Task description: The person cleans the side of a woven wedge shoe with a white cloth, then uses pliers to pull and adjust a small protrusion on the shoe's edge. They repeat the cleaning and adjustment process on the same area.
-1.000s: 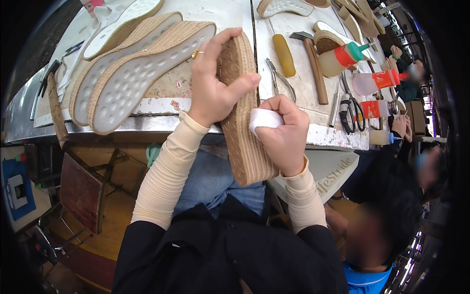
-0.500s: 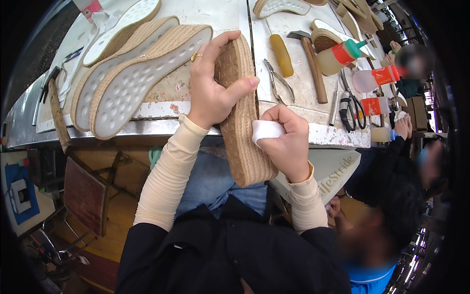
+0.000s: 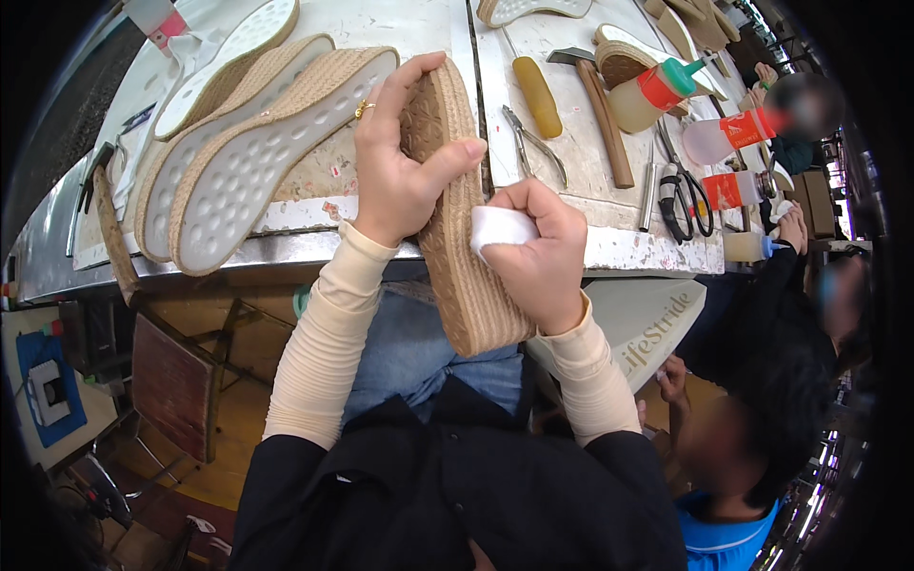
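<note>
I hold a wedge sole (image 3: 457, 276) across the table's (image 3: 624, 240) near edge, its upper end tilted left, its lower end out past it. My left hand (image 3: 400, 181) grips the upper half; my right hand (image 3: 545, 252), closed around a white cloth (image 3: 500, 228), has it against the woven side. More soles (image 3: 238, 190) lie toward the left edge, pliers (image 3: 522, 131), hammer (image 3: 603, 124) and bottles (image 3: 709, 143) toward the right.

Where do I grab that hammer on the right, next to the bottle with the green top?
Probably grip the hammer by the near end of its wooden handle, coming from the near edge of the table. That end points toward you, apart from the green-topped bottle, which crowds the handle nearer the head.
</note>
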